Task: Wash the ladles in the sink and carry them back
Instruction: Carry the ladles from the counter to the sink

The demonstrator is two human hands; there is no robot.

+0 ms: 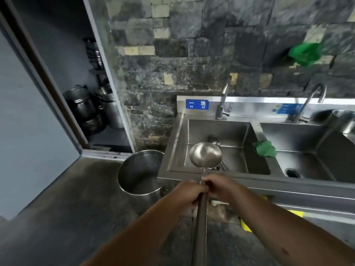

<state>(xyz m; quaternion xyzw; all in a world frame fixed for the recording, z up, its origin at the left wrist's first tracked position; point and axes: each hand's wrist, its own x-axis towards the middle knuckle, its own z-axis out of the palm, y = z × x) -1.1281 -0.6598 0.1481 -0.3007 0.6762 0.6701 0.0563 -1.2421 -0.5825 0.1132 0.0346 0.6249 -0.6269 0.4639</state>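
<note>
A steel ladle (205,154) with a long dark handle points away from me, its bowl hanging over the front edge of the left sink basin (238,131). My left hand (189,191) grips the handle just below the metal neck. My right hand (219,186) pinches the same neck from the right side. Both hands sit close together in front of the sink's front rim. A second ladle bowl (213,140) seems to lie inside the basin behind the held one.
A large steel pot (138,171) stands on the floor left of the sink. Two taps (223,100) (313,100) rise at the back. A green cloth (265,148) lies on the divider between basins. Stacked pots (84,106) fill the doorway at left.
</note>
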